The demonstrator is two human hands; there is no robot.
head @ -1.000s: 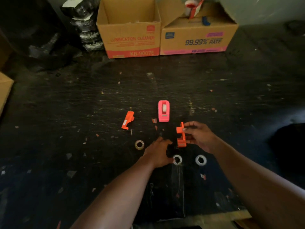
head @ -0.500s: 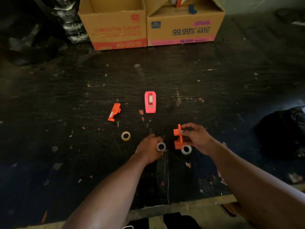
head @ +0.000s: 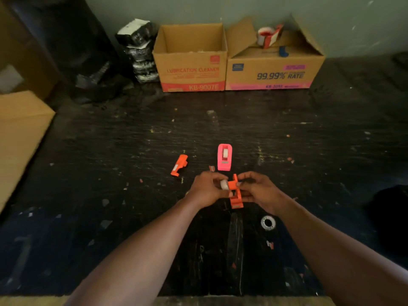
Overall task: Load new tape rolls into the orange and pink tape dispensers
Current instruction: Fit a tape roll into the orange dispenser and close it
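Observation:
My right hand grips an orange dispenser half above the black table. My left hand pinches a small white tape roll and presses it against the left side of that orange piece. The other orange half lies on the table to the left. The pink dispenser stands just beyond my hands with a roll inside it. A second white tape roll lies flat on the table under my right forearm.
Two open cardboard boxes stand against the back wall, the right one holding a red-and-white packing tape gun. A cardboard slab sits at the left edge, dark bags at back left and a dark object at the right.
My left hand picked a white tape roll up off the table and brought it to the orange piece held in my right hand. The camera tilted up.

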